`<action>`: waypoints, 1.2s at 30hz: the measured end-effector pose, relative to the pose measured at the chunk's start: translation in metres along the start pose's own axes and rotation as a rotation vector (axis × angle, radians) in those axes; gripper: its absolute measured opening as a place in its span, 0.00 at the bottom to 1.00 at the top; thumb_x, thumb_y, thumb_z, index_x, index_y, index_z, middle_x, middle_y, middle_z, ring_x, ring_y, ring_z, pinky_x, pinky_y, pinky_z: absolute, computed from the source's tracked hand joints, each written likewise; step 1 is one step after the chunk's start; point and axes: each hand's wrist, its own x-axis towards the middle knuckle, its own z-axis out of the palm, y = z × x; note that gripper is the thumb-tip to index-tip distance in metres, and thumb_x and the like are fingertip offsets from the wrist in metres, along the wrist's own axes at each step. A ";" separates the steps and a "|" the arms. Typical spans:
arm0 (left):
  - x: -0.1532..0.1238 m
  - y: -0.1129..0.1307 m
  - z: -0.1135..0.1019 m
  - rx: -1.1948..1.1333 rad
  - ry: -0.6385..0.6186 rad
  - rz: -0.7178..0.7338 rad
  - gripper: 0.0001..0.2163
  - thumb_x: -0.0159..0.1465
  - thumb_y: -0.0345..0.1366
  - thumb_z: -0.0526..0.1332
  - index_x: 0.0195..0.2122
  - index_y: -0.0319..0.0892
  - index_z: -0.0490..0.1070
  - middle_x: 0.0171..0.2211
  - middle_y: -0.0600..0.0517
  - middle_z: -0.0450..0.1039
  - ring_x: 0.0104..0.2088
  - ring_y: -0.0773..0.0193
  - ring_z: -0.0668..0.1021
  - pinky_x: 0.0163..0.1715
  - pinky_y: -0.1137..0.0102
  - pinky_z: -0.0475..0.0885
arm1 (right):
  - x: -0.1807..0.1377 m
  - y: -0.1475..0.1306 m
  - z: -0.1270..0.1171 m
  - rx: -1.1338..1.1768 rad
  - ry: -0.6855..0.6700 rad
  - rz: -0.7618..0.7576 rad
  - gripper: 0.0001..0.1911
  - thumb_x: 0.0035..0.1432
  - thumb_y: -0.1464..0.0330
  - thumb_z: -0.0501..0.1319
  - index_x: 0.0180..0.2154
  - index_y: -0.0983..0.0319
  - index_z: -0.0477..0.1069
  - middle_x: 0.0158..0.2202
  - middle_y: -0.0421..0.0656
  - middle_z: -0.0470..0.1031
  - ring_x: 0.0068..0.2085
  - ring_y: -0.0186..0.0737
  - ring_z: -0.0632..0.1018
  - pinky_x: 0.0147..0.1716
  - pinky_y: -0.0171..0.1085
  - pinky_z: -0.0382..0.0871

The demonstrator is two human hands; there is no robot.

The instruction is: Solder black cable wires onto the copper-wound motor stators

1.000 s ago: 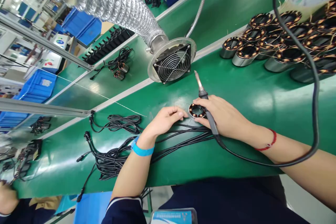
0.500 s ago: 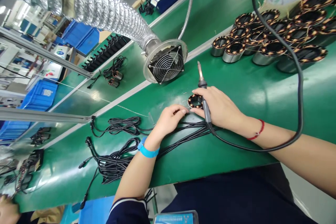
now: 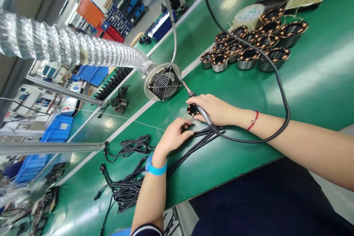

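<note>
My right hand (image 3: pixel 214 108) is closed round the grey handle of a soldering iron (image 3: pixel 205 115), whose metal tip points up and left toward the fan. The same hand's thumb and fingertips are at a small motor stator (image 3: pixel 190 110) with copper windings, partly hidden by the hand and iron. Just left and below it, my left hand (image 3: pixel 177 134) has its thumb apart from the curled fingers, and nothing shows in the gap. Black cables (image 3: pixel 190 155) run beside and under my left hand toward the right.
A round fume hood with a fan (image 3: pixel 164 84) hangs on a silver duct (image 3: pixel 110 49) beyond my hands. Several stators (image 3: pixel 247 59) stand at the right near a tape roll (image 3: pixel 249 14). Coiled black cables (image 3: pixel 127 191) lie at the left. The iron's cord (image 3: pixel 279 70) loops over my right forearm.
My left thumb and fingers have parted from their pinch. The soldering iron has tilted left, its tip now nearer the fan. The whole view has shifted.
</note>
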 end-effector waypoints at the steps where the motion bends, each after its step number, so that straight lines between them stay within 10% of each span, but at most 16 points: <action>1: -0.002 0.003 0.001 0.099 -0.041 0.010 0.08 0.56 0.35 0.66 0.37 0.41 0.74 0.36 0.51 0.70 0.37 0.64 0.71 0.39 0.69 0.65 | 0.000 0.002 -0.002 0.016 0.012 -0.005 0.24 0.54 0.68 0.63 0.53 0.63 0.66 0.48 0.50 0.77 0.47 0.50 0.77 0.46 0.48 0.70; 5: -0.005 0.009 0.003 0.199 -0.090 -0.009 0.02 0.58 0.31 0.62 0.30 0.41 0.69 0.33 0.53 0.68 0.33 0.65 0.68 0.36 0.69 0.63 | -0.001 0.002 -0.013 0.073 0.080 -0.018 0.21 0.56 0.69 0.60 0.52 0.61 0.65 0.47 0.47 0.78 0.48 0.46 0.78 0.48 0.48 0.71; 11: -0.006 -0.001 -0.012 -0.293 0.082 -0.076 0.11 0.56 0.43 0.64 0.30 0.40 0.68 0.24 0.58 0.62 0.25 0.71 0.61 0.27 0.72 0.57 | -0.007 -0.009 -0.015 0.474 0.296 0.084 0.15 0.61 0.70 0.57 0.50 0.57 0.64 0.38 0.41 0.79 0.37 0.35 0.81 0.40 0.38 0.76; 32: 0.000 -0.006 -0.005 -0.388 0.123 -0.064 0.18 0.53 0.50 0.68 0.31 0.39 0.72 0.26 0.54 0.66 0.28 0.69 0.64 0.30 0.72 0.60 | -0.006 -0.025 -0.010 0.986 0.216 0.347 0.21 0.58 0.62 0.65 0.50 0.56 0.61 0.34 0.39 0.77 0.34 0.34 0.80 0.38 0.38 0.78; 36: -0.003 -0.002 -0.003 -0.423 0.059 0.103 0.25 0.64 0.58 0.55 0.39 0.39 0.76 0.34 0.50 0.69 0.32 0.66 0.69 0.36 0.70 0.65 | -0.007 -0.029 -0.015 0.984 0.148 0.327 0.18 0.59 0.60 0.65 0.47 0.56 0.63 0.31 0.39 0.78 0.34 0.34 0.79 0.34 0.34 0.76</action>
